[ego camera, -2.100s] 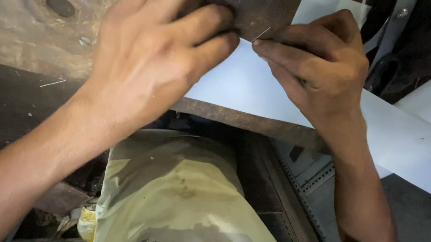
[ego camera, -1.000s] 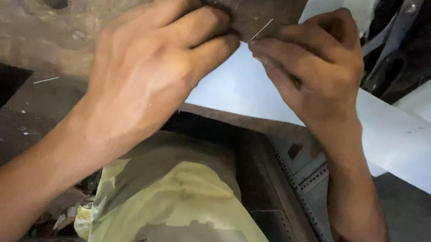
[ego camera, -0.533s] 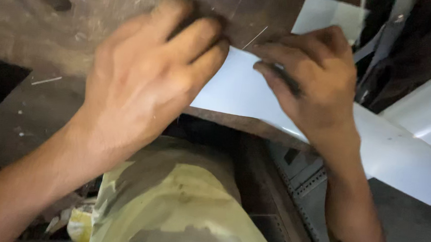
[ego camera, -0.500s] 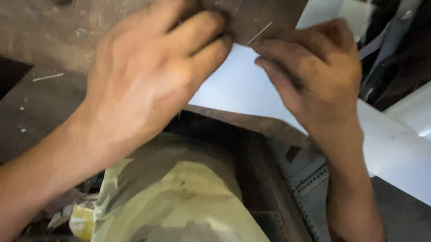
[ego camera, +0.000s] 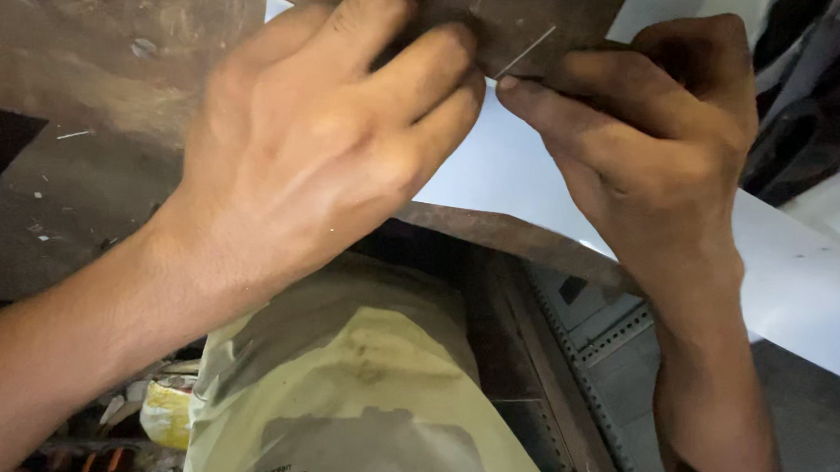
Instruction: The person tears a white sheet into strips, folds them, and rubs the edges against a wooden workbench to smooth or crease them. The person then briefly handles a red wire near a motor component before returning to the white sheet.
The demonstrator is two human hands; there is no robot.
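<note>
on the brown piece [ego camera: 540, 20], left hand [ego camera: 318, 152] presses flat; right hand [ego camera: 640, 133] pinches needle [ego camera: 526, 51].

Thin metal pin [ego camera: 526, 51]: short, straight, silvery, tilted up to the right, its lower end pinched at the right hand's fingertips, its upper end against a dark brown piece [ego camera: 540, 20]. Brown piece: flat, worn, scuffed, at the frame's top edge, lying over a white sheet [ego camera: 502, 173]. White sheet: smooth, flat, running from under the brown piece out to the right, over a rusty bench edge.
</note>
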